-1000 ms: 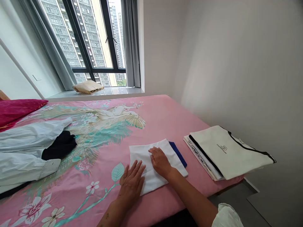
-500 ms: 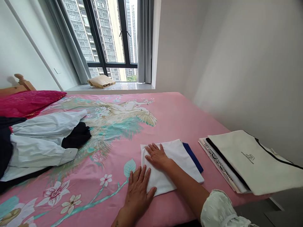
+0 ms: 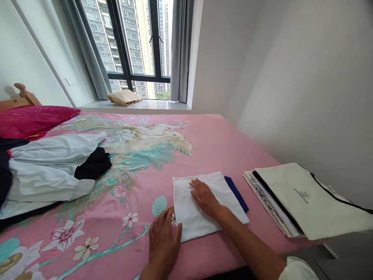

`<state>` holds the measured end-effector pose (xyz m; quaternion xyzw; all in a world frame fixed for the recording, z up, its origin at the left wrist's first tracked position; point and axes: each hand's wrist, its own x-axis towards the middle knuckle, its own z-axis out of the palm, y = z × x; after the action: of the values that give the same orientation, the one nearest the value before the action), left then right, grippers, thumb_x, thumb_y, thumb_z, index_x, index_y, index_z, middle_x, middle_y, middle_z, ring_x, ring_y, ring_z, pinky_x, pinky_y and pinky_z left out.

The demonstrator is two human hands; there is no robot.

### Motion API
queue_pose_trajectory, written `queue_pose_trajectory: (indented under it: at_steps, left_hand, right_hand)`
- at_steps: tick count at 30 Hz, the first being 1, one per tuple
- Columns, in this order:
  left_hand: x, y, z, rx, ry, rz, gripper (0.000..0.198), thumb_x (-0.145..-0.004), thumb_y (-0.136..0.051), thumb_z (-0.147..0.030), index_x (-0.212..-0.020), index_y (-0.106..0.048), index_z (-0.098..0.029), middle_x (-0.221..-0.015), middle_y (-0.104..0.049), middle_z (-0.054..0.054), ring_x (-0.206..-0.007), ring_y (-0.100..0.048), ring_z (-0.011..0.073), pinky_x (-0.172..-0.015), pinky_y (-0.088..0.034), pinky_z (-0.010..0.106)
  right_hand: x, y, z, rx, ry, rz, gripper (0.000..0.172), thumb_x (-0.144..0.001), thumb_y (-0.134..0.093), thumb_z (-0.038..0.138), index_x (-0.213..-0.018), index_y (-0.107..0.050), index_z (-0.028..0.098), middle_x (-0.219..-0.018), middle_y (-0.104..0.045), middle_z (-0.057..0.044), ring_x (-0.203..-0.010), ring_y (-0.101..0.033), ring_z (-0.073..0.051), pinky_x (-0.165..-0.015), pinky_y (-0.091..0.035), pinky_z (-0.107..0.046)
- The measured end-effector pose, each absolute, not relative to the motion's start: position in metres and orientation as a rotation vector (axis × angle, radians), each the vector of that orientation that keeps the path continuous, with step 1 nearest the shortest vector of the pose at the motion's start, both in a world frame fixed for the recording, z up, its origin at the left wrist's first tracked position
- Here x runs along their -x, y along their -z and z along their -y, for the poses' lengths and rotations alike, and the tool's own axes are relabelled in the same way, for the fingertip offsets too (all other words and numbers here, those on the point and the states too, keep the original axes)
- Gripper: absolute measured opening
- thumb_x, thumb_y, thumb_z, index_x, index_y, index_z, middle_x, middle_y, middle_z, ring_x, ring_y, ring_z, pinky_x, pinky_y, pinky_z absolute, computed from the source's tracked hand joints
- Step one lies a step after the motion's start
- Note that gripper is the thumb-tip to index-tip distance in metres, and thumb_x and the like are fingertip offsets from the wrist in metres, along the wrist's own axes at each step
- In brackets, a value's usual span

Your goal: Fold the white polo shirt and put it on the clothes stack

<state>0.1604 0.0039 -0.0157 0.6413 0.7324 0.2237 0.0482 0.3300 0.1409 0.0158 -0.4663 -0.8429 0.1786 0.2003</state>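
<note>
A folded white garment (image 3: 189, 214) lies flat on the bed, and a dark blue part (image 3: 236, 194) shows along its right edge. My right hand (image 3: 205, 197) rests on top of the white cloth with its fingers stretched out. Beside the garment's lower left edge, my left hand (image 3: 164, 237) lies on the pink bedsheet (image 3: 163, 182), palm down and fingers extended. Neither hand grips anything.
To the right, a stack of folded clothes with a cream one (image 3: 309, 194) on top lies at the bed's edge. White and black clothes (image 3: 52, 167) spread on the left, near a red pillow (image 3: 37, 120). A beige folded item (image 3: 124, 97) sits on the windowsill.
My right hand has slid rightward across the white garment. My left hand has drawn back a little down and left, off the garment's edge.
</note>
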Motion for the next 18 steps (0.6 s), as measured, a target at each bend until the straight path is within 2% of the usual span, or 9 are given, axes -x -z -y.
queue_pose_trajectory:
  at_steps: [3,6,8,10,11,12,14,15,18]
  left_hand:
    - [-0.161,-0.005,-0.009,-1.792,-0.588,-2.272,0.034,-0.080,-0.047,-0.048,-0.091,-0.061,-0.019,-0.102,-0.063,0.009,-0.101,-0.053,0.0288,-0.088,-0.035,0.044]
    - [-0.159,-0.016,-0.023,-1.578,-0.569,-2.132,0.025,-0.070,-0.058,-0.045,-0.070,-0.053,-0.020,-0.075,-0.061,0.003,-0.081,-0.057,0.0237,-0.073,-0.038,0.034]
    - [-0.158,-0.016,-0.031,-1.268,-0.731,-1.917,0.022,-0.061,-0.065,-0.033,-0.069,-0.049,-0.020,-0.061,-0.055,-0.003,-0.065,-0.055,0.0175,-0.060,-0.036,0.027]
    - [-0.158,-0.014,-0.034,-0.955,-0.878,-1.670,0.027,-0.055,-0.068,-0.026,-0.073,-0.050,-0.020,-0.051,-0.050,-0.007,-0.049,-0.049,0.0125,-0.049,-0.031,0.023]
    - [-0.159,-0.013,-0.034,-0.846,-0.917,-1.564,0.028,-0.054,-0.068,-0.026,-0.076,-0.051,-0.019,-0.047,-0.047,-0.008,-0.043,-0.044,0.0106,-0.044,-0.029,0.021]
    - [-0.160,-0.013,-0.033,-0.783,-0.926,-1.486,0.028,-0.056,-0.067,-0.027,-0.078,-0.053,-0.018,-0.043,-0.045,-0.009,-0.039,-0.040,0.0093,-0.041,-0.027,0.021]
    - [-0.162,-0.013,-0.031,-0.723,-0.946,-1.339,0.026,-0.063,-0.062,-0.028,-0.085,-0.058,-0.015,-0.044,-0.047,-0.007,-0.037,-0.040,0.0085,-0.038,-0.030,0.020]
    - [-0.163,-0.014,-0.031,-0.664,-1.000,-1.229,0.025,-0.066,-0.060,-0.026,-0.088,-0.060,-0.014,-0.049,-0.053,-0.004,-0.042,-0.046,0.0089,-0.041,-0.036,0.019]
    - [-0.170,-0.014,-0.040,-0.445,-1.292,-0.921,0.028,-0.073,-0.052,-0.014,-0.097,-0.064,-0.018,-0.084,-0.069,0.004,-0.077,-0.064,0.0126,-0.067,-0.051,0.022]
  right_hand:
    - [-0.344,-0.014,-0.120,1.206,-0.484,2.354,0.042,-0.091,-0.032,0.029,-0.127,-0.050,0.016,-0.137,-0.046,-0.008,-0.134,-0.030,-0.021,-0.112,-0.019,-0.044]
    - [-0.342,-0.018,-0.097,1.091,-0.544,2.387,0.046,-0.086,-0.036,0.025,-0.130,-0.046,0.014,-0.138,-0.043,-0.009,-0.135,-0.027,-0.019,-0.112,-0.019,-0.042]
    - [-0.337,-0.021,-0.079,0.997,-0.591,2.460,0.061,-0.078,-0.047,0.027,-0.136,-0.037,0.013,-0.142,-0.038,-0.010,-0.137,-0.022,-0.022,-0.113,-0.016,-0.045]
    - [-0.332,-0.019,-0.060,0.922,-0.606,2.530,0.082,-0.069,-0.059,0.035,-0.142,-0.027,0.014,-0.146,-0.030,-0.011,-0.138,-0.016,-0.027,-0.113,-0.010,-0.050]
    - [-0.329,-0.017,-0.051,0.909,-0.593,2.543,0.089,-0.066,-0.062,0.038,-0.143,-0.023,0.014,-0.148,-0.027,-0.011,-0.138,-0.014,-0.029,-0.113,-0.008,-0.052]
    - [-0.327,-0.013,-0.045,0.915,-0.567,2.538,0.089,-0.067,-0.062,0.038,-0.144,-0.022,0.015,-0.148,-0.026,-0.011,-0.138,-0.014,-0.029,-0.112,-0.008,-0.053]
    - [-0.323,-0.006,-0.039,0.994,-0.507,2.473,0.073,-0.076,-0.054,0.031,-0.142,-0.027,0.015,-0.146,-0.030,-0.011,-0.137,-0.021,-0.028,-0.112,-0.013,-0.052]
    - [-0.322,-0.004,-0.040,1.050,-0.484,2.419,0.064,-0.080,-0.048,0.025,-0.141,-0.031,0.014,-0.144,-0.035,-0.011,-0.135,-0.026,-0.026,-0.112,-0.018,-0.050]
    - [-0.321,-0.006,-0.047,1.143,-0.458,2.237,0.051,-0.084,-0.038,0.018,-0.135,-0.041,0.011,-0.135,-0.047,-0.012,-0.126,-0.041,-0.023,-0.107,-0.032,-0.044]
